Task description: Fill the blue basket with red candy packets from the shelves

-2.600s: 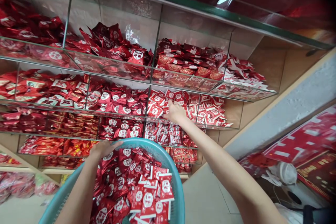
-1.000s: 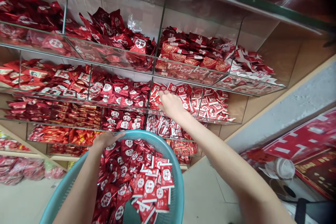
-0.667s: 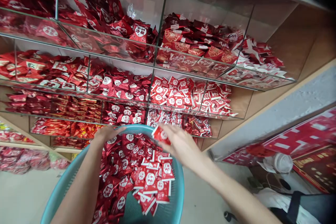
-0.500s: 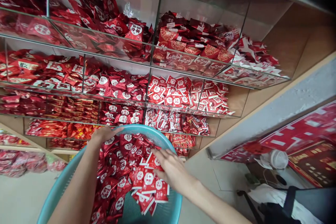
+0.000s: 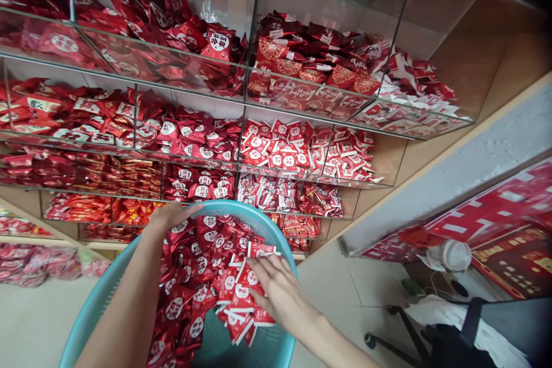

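A teal plastic basket (image 5: 282, 236) is partly filled with small red packets. Its far rim is gripped by my left hand (image 5: 169, 215), thumb lying along the edge and fingers mostly hidden. Dark red packets (image 5: 200, 264) with white round labels heap over the left and middle. On the right side lies a smaller pile of red packets with white edges (image 5: 241, 297). My right hand (image 5: 280, 287) reaches over that pile, fingers stretched and spread, fingertips touching the packets. Part of the basket's bottom shows near me.
Tiered shelves with clear dividers (image 5: 254, 40) hold many red packets in front of the basket. To the right are a wall (image 5: 431, 201), red printed sheets (image 5: 495, 207), a white cup-like container (image 5: 456, 256) and a dark chair (image 5: 452, 333). Bagged goods (image 5: 38, 264) sit at lower left.
My right hand has shifted slightly down and right over the white-edged packets, and some of those beneath it have moved. My left hand stays on the rim.
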### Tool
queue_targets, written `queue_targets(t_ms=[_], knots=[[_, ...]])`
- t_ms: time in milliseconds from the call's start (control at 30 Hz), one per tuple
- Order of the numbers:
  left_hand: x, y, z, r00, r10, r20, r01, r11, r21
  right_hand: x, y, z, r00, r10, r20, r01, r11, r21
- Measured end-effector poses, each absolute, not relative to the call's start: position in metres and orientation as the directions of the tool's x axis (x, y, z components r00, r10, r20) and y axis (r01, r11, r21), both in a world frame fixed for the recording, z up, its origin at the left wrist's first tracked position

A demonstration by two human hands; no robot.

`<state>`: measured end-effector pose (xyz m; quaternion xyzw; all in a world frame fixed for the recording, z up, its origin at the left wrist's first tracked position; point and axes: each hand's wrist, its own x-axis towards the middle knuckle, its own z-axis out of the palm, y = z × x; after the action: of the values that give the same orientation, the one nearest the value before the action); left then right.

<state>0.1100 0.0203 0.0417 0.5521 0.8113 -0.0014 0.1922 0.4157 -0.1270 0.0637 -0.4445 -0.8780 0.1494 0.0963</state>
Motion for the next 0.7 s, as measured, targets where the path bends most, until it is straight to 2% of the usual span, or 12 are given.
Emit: queue_targets(t_ms=[133,400,700], knots=[[0.112,0.019,0.043,-0.305,0.869,-0.389,0.904,0.393,0.169,0.421,-0.131,0.065,-0.575,0.818,0.025,0.751,0.539,-0.38],[0.114,0.011,0.046,-0.302,0.872,-0.386,0.903,0.391,0.178,0.423,-0.141,0.06,-0.561,0.827,-0.01,0.76,0.511,-0.4],[0.115,0.014,0.044,-0.305,0.868,-0.392,0.906,0.391,0.16,0.423,-0.144,0.058,-0.552,0.834,0.021,0.757,0.511,-0.406]])
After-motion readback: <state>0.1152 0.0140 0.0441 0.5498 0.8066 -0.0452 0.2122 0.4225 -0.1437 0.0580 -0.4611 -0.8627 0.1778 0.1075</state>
